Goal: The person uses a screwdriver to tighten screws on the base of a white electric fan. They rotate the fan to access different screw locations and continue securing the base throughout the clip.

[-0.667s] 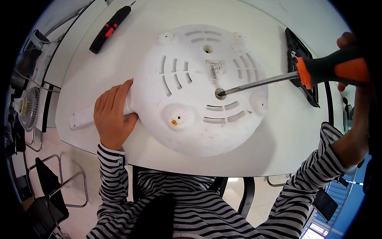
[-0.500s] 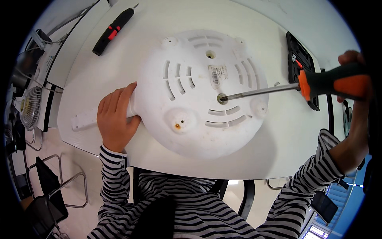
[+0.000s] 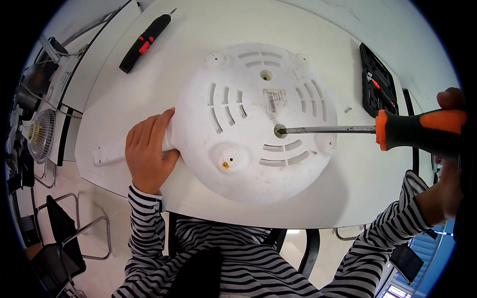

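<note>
The rd. wht. housing (image 3: 256, 131) lies mid-frame, & the screwdriver (image 3: 382, 130) at frame R could slip & scratch it if the L hand (image 3: 149, 151), mid-L, wrapped on the handle (image 3: 110, 153), loosens, or the R hand (image 3: 451, 98), gripping the screwdriver, tilts it in the recessed hole (image 3: 278, 135).
</note>
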Motion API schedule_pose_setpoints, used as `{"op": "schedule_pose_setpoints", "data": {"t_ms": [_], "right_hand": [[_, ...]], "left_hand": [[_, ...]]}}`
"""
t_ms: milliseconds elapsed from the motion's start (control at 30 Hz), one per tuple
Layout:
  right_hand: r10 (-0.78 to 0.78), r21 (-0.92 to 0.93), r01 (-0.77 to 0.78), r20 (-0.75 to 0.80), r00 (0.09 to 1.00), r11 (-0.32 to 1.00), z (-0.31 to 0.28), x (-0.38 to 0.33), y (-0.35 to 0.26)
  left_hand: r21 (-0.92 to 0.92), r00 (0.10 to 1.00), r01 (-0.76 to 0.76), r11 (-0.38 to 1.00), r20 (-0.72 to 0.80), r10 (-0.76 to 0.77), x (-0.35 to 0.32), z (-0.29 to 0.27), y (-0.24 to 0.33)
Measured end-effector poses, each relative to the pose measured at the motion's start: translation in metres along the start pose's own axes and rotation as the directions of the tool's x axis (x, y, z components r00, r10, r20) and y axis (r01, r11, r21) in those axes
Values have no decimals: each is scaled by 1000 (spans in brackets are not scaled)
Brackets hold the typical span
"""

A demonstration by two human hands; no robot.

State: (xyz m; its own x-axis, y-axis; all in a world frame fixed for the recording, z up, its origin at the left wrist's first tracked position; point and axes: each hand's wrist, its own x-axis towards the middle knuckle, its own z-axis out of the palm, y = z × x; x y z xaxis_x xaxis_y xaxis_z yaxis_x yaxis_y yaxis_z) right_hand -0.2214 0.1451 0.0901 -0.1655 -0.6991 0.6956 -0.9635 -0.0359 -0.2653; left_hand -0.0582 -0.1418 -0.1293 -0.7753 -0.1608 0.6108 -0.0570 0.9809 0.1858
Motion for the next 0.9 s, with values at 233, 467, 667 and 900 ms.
{"op": "schedule_pose_setpoints", "data": {"t_ms": [233,467,667,900], "right_hand": [[-73,244,43,118,990,969,-5,4,10],[82,79,-75,-93,992,994,-7,-2,-4],[99,86,-92,-77,992,992,-18,-10,3],[63,144,-50,-86,994,988,6,1,-3]], "left_hand": [[-18,1000,17,1000,22,-17,3,-2,1],[-31,999,17,999,33,-16,2,-4,-2],[-276,988,48,960,155,-5,12,-25,2],[-236,993,9,972,117,19,9,-21,1]]}}
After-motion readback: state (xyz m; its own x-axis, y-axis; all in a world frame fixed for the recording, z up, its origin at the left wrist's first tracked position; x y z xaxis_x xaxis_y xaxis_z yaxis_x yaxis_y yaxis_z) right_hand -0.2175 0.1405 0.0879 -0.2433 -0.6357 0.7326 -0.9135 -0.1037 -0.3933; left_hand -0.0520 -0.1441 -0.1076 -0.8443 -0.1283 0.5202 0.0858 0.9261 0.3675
